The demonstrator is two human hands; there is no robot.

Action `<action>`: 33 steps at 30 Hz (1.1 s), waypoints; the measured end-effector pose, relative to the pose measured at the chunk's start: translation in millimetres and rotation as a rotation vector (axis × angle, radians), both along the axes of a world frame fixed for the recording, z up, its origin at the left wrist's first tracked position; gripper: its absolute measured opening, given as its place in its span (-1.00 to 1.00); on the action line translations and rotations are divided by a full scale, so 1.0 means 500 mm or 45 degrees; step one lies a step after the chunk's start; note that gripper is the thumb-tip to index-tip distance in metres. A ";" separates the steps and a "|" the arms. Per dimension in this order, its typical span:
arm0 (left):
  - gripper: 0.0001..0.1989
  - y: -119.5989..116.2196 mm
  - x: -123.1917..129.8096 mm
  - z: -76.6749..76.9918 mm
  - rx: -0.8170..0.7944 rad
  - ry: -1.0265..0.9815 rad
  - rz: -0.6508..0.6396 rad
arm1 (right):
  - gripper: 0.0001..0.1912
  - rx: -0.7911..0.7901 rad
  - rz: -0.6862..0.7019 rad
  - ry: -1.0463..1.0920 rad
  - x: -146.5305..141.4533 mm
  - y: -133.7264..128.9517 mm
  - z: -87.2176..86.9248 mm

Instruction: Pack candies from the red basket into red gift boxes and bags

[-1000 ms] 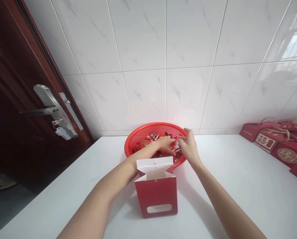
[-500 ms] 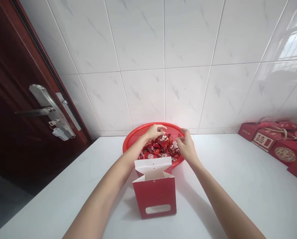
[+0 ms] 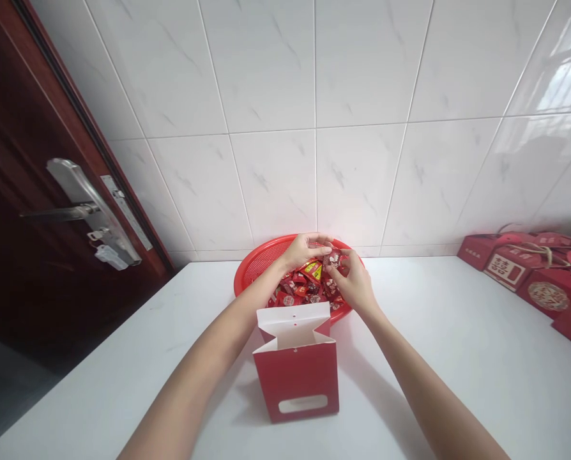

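Both bare arms stretch forward, the left forearm (image 3: 218,345) slanting in from behind the left fingers (image 3: 318,237) and the right forearm (image 3: 410,377) from behind the right fingers. The left hand (image 3: 299,252) is palm-down, wrist slightly bent, its fingers curved toward the right hand's fingertips with the thumb just below them. The right hand (image 3: 356,281) faces it, thumb and index finger bent toward each other in a pinch, near the left fingertips.
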State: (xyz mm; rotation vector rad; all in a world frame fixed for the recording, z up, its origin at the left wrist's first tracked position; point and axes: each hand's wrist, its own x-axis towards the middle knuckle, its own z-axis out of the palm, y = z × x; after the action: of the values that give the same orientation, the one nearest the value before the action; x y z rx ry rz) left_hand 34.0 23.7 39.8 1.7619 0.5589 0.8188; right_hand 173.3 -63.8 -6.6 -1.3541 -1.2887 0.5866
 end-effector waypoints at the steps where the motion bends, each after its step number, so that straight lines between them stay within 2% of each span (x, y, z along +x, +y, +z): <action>1: -0.63 0.005 -0.001 -0.002 -0.002 0.004 0.009 | -0.62 -0.005 0.006 0.012 0.001 0.001 -0.001; 7: -0.71 0.025 -0.011 -0.007 0.020 0.053 0.144 | -0.76 -0.003 0.098 0.126 0.002 0.002 -0.005; 11: -0.72 0.021 -0.016 -0.004 0.021 0.163 0.082 | -0.75 0.020 0.148 0.303 0.002 0.004 -0.008; 18: -0.67 0.010 -0.021 0.012 0.037 0.215 0.067 | -0.75 0.061 0.005 0.535 0.012 0.008 0.001; 26: -0.66 -0.005 -0.014 0.017 0.058 0.221 0.029 | -0.67 0.044 0.201 0.614 0.014 0.004 0.011; 33: -0.81 0.028 -0.042 -0.011 0.028 0.366 0.255 | -0.65 0.039 0.213 0.798 0.023 -0.002 0.022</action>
State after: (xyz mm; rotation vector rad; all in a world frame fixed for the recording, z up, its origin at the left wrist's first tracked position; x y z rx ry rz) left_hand 13.2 37.9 34.1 1.8781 0.9319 0.7130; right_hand 185.0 -64.7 4.2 -0.9279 -0.8893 1.0085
